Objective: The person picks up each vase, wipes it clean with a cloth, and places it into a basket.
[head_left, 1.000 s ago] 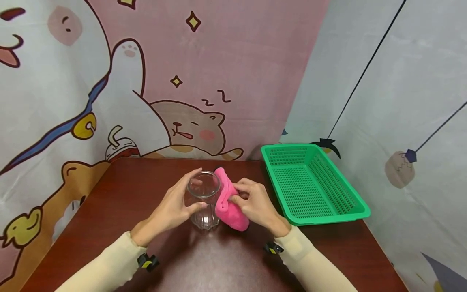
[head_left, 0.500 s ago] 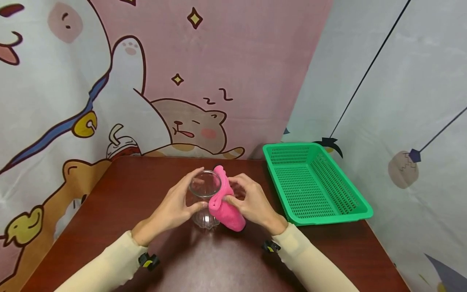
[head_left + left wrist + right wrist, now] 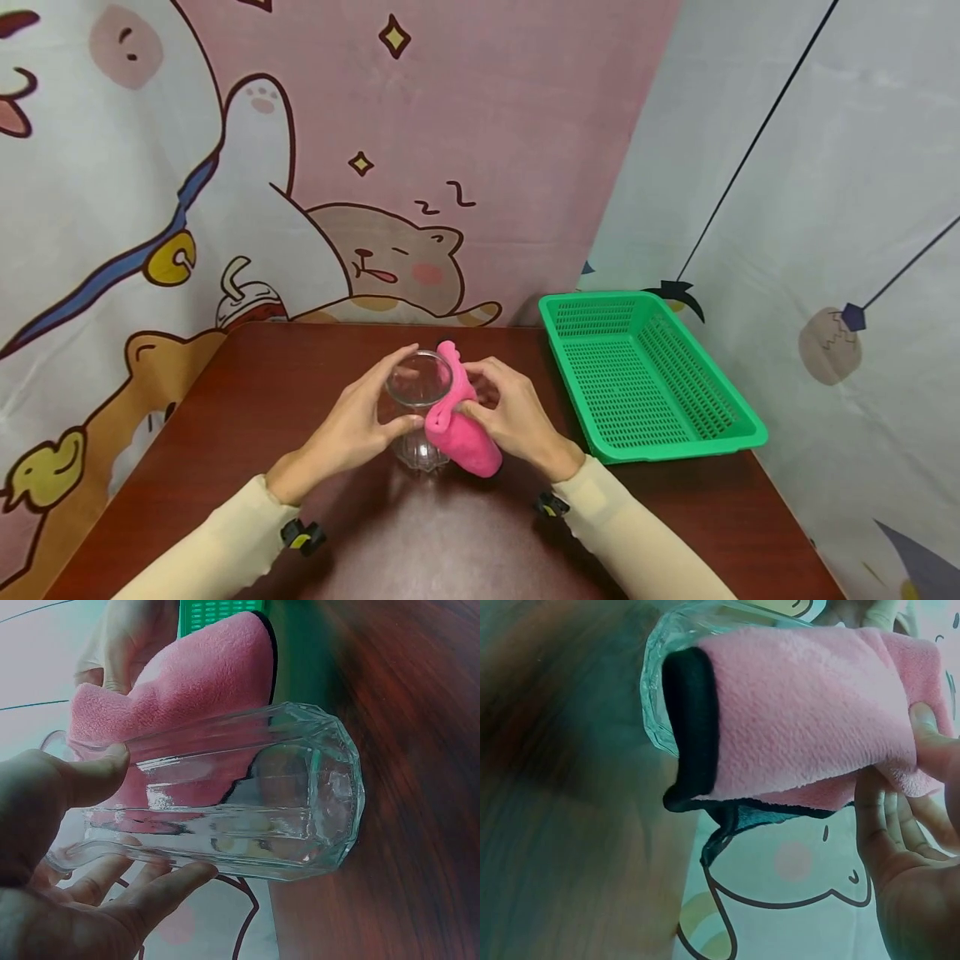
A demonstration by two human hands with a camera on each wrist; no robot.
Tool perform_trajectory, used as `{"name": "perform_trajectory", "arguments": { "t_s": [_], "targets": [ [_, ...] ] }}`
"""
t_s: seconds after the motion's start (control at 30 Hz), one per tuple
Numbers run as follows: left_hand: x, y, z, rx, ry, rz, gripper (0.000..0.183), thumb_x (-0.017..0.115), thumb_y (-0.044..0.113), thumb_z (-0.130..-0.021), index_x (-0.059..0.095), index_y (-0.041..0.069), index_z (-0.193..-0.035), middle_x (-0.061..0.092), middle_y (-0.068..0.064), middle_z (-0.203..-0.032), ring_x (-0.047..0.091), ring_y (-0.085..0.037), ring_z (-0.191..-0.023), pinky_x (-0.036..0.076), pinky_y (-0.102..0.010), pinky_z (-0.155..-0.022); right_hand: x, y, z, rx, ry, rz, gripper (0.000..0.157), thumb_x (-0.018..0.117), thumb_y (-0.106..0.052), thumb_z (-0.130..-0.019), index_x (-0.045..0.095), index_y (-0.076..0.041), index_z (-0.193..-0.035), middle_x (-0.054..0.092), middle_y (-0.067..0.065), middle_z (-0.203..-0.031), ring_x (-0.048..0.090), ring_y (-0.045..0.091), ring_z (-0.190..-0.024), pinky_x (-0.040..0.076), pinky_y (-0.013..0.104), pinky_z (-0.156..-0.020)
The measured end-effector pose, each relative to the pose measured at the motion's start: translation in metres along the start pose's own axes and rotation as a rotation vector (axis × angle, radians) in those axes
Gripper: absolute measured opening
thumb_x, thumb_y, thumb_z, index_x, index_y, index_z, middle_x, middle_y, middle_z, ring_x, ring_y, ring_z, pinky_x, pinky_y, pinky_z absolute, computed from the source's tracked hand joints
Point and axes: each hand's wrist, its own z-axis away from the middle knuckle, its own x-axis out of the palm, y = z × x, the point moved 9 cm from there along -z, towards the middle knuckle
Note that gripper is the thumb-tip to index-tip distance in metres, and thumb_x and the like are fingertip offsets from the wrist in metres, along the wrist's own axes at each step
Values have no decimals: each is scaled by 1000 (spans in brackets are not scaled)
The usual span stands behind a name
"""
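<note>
A clear glass vase [image 3: 420, 450] with a flared rim and faceted base stands upright over the table, gripped by my left hand [image 3: 352, 421] near its upper part. In the left wrist view the thumb lies on one side of the vase [image 3: 300, 802] and the fingers curl along the other. My right hand [image 3: 517, 417] pinches a folded pink cloth [image 3: 468, 442] between thumb and fingers. The cloth lies against the vase's right side, from the rim downward. Dark edging borders the cloth [image 3: 802, 712] in the right wrist view, where it covers much of the glass.
A green plastic basket [image 3: 693, 457] with slotted walls sits to the right on the dark red-brown table [image 3: 285, 375]. Behind the table hangs a cartoon-printed backdrop [image 3: 525, 167], and a paler sheet [image 3: 750, 208] hangs on the right.
My right hand has moved left with the pink cloth, bringing it from beside the vase to against its side. The left hand keeps its grip on the vase.
</note>
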Motion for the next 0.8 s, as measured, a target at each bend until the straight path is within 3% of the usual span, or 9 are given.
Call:
{"name": "perform_trajectory", "arguments": {
  "t_s": [0.3, 0.8],
  "targets": [
    [-2, -1, -1, -7, -3, -4, 111, 103, 12, -90, 41, 29, -180, 79, -9, -148, 75, -29, -141, 56, -62, -122, 6, -1, -4, -3, -71, 53, 39, 95, -1, -96, 82, -4, -133, 80, 9, -120, 78, 12, -95, 70, 27, -86],
    [-2, -1, -1, -1, -5, -6, 111, 104, 13, -89, 41, 29, -180, 80, -9, -147, 77, -27, -135, 57, -62, -121, 18, 1, 0, -21, -200, 252, 33, 96, -10, -97, 86, -5, -128, 79, 4, -113, 68, 13, -93, 63, 25, -81]
  ]
}}
